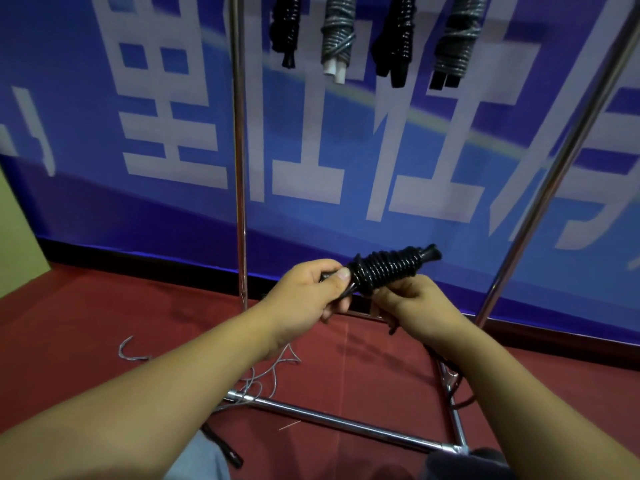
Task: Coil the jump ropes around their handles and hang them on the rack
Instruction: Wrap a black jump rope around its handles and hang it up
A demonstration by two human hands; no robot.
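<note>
From the head camera, both forearms reach forward over a red floor. The left hand is curled around the near end of a black jump rope, thumb pressed on top where the handles stick out of the coil. The rope is wound tightly round its handles into a thick bundle that runs up and to the right from that hand, with the far handle ends poking free beyond the coil. The right hand sits just under and right of the bundle, its fingers curled up against the underside of the coil, holding it; whether it also pinches a loose rope end cannot be told.

Above and beyond the hands, four coiled ropes hang in a row from the top of a chrome rack, two black and two grey. The rack's uprights stand left and right of the hands, and its base bars cross the floor below the wrists. Below the left forearm a loose grey rope lies tangled on the floor by the base bar. A blue banner with large white characters fills the background.
</note>
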